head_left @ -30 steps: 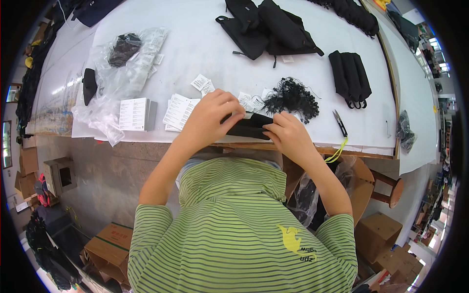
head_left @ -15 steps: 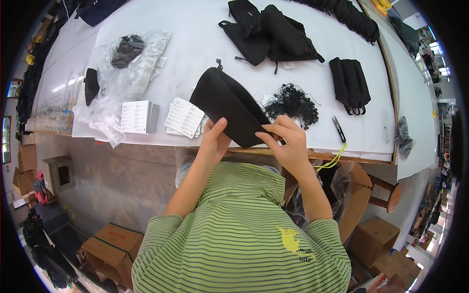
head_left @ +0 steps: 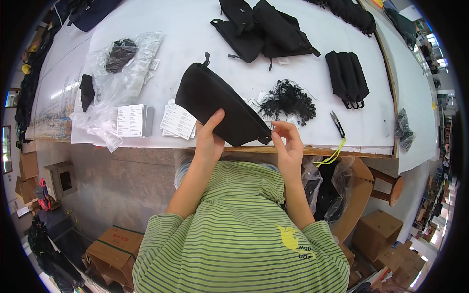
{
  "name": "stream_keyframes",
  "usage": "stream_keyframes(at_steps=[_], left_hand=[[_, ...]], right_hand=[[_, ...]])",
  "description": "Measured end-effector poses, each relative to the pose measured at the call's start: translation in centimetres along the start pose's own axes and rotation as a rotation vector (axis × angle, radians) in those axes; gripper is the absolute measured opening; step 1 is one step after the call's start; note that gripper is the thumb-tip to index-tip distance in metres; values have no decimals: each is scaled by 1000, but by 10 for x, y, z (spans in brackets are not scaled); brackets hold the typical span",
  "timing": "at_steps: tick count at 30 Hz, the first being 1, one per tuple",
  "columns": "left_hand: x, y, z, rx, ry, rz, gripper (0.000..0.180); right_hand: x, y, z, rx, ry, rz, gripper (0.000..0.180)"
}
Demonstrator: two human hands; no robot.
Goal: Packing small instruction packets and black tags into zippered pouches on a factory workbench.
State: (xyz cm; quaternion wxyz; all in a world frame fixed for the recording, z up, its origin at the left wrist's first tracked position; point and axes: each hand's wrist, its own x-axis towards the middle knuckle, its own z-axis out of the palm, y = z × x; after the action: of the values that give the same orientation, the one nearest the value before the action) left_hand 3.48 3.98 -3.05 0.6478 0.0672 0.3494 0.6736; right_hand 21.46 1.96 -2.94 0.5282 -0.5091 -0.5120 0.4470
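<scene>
A black zip pouch (head_left: 217, 102) is held slantwise above the table's front edge. My left hand (head_left: 210, 139) grips its lower edge, with the thumb lying on the near face and the other fingers behind it. At the pouch's right corner, the thumb and forefinger of my right hand (head_left: 289, 141) pinch the zip's end. Its mouth edges lie together along the top. A small loop sticks up from the far left corner. Just left of the pouch lie fanned white printed cards (head_left: 178, 119), and beyond its right corner sits a tangle of black cords (head_left: 288, 102).
A stack of white cards (head_left: 134, 120) stands beside clear plastic bags (head_left: 117, 78). Several black pouches (head_left: 266, 31) are heaped at the back, and a black bundle (head_left: 347, 79) lies right. Thread snips (head_left: 337, 124) with a yellow cord rest near the front edge. An open carton (head_left: 359, 195) stands below.
The pouch's mouth gaped before and is now drawn together. My right hand has shifted slightly down to the corner; the pouch has turned a little and moved left.
</scene>
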Motion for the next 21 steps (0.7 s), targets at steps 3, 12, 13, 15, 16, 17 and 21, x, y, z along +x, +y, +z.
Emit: stream_keyframes(at_steps=[3,12,13,15,16,17,21], left_hand=[[0,4,1,35,-21,17,42],[-19,2,19,390,-285,-368,42],[-20,5,21,407,-305,-398,42],[-22,6,22,415,-292,-402,42],[-22,6,22,423,-286,-413,42],[-22,5,22,422,-286,-413,42],[-24,-2,19,325,-187,-367,39]], right_hand=[[5,-1,-10,-194,5,-111,16],[52,-18,2,238,58,46,17],[57,-18,2,226,77,-25,16],[61,-22,1,204,78,-84,14],[62,-23,0,176,89,-144,12],[64,-18,-2,158,86,-175,13],[62,-17,-6,-171,62,-332,13]])
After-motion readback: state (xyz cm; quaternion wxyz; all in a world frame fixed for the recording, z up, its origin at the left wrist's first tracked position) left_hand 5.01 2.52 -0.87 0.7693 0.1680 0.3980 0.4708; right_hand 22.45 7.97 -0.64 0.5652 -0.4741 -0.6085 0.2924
